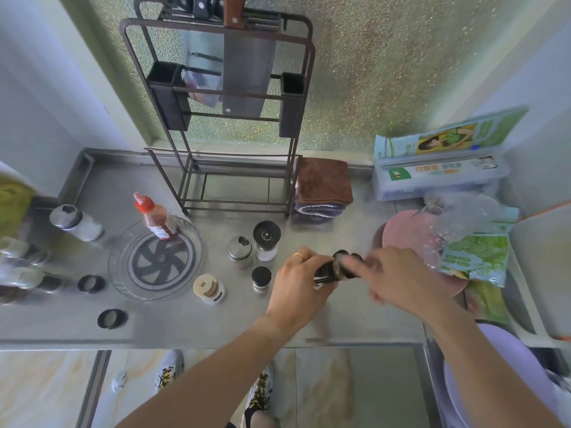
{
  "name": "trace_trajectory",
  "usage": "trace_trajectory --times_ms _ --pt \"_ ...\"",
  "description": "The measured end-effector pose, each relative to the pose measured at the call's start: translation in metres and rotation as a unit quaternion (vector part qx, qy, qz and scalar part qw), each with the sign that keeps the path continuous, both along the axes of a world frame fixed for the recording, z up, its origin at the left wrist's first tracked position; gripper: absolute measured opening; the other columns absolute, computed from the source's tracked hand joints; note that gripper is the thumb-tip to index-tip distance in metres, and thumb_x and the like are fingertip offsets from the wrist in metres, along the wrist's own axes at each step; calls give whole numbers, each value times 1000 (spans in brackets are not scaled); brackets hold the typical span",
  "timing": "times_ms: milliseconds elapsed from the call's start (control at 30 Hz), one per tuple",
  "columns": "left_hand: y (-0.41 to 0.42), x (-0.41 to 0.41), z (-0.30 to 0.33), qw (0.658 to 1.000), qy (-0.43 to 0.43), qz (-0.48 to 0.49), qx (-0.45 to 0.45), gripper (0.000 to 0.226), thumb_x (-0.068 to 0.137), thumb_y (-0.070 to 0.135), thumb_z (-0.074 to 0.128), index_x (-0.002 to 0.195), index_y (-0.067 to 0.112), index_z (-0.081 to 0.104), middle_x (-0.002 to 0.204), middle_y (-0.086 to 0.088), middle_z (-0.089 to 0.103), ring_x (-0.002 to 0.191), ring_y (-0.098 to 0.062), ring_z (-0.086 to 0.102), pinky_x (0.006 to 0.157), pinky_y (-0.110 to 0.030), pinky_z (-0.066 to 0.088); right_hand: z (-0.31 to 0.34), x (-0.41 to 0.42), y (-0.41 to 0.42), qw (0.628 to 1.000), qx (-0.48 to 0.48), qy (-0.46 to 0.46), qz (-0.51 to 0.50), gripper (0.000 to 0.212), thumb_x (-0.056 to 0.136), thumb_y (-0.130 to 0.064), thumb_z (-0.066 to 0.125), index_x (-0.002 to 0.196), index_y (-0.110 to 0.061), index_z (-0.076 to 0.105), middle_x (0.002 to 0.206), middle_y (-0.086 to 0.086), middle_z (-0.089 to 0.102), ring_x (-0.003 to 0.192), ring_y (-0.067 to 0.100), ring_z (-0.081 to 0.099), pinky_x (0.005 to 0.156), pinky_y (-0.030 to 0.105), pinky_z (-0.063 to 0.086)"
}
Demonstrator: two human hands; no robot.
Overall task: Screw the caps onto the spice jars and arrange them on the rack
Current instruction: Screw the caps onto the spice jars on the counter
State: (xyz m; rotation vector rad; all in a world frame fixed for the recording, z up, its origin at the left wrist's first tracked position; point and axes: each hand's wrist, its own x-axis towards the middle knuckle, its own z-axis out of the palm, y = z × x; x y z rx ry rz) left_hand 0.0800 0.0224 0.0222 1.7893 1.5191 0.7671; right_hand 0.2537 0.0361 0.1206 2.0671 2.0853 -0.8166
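My left hand (298, 276) grips a dark spice jar (326, 273) tilted on its side above the steel counter. My right hand (392, 278) is blurred and closed on the black cap (344, 261) at the jar's mouth. Capped jars stand to the left: a steel-topped shaker (240, 251), a black-lidded grinder jar (266, 240), a small black-capped jar (261, 278) and a beige-lidded jar (209, 289). Two loose black caps (90, 283) (112, 318) lie on the counter at the left. The dark wire rack (238, 180) stands at the back, its lower shelf bare.
A clear turntable (156, 257) holds a red sauce bottle (156, 219). Another shaker (75, 223) and several jars (21, 270) stand at the far left. Folded cloths (323, 188), a wrap box (438, 177), a pink plate (398, 231) and plastic bags (472, 254) crowd the right. Knives hang on the rack's top.
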Motion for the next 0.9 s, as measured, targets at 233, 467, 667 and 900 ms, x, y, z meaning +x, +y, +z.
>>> trace_trajectory --times_ms 233,467,667,900 --pt "-17 0 -9 1000 16 -6 2 28 79 36 77 106 30 71 92 6 62 74 -19 63 63 -29 53 -20 -6 -11 993 53 76 -76 36 67 -51 84 92 -28 72 75 -10 75 67 4 68 72 31 58" --pt "-35 -1 -33 994 77 -6 -79 38 79 42 57 112 29 68 98 4 68 84 -25 68 67 -38 56 -67 -33 -29 992 73 36 -95 34 71 -50 78 86 -20 73 78 -1 74 77 24 69 70 37 54" --pt "-31 -4 -35 990 61 4 -124 59 91 16 59 148 22 42 136 -4 58 118 -29 59 94 -42 50 -109 -59 -16 991 98 35 -84 28 81 -30 74 106 -20 67 97 5 66 90 29 64 69 30 40" --pt "-31 -8 -44 991 13 44 -124 60 92 1 52 145 29 43 135 1 58 115 -23 60 91 -40 52 -132 -78 -9 991 77 61 -96 34 88 -19 69 121 -17 63 113 8 58 96 32 65 83 36 50"
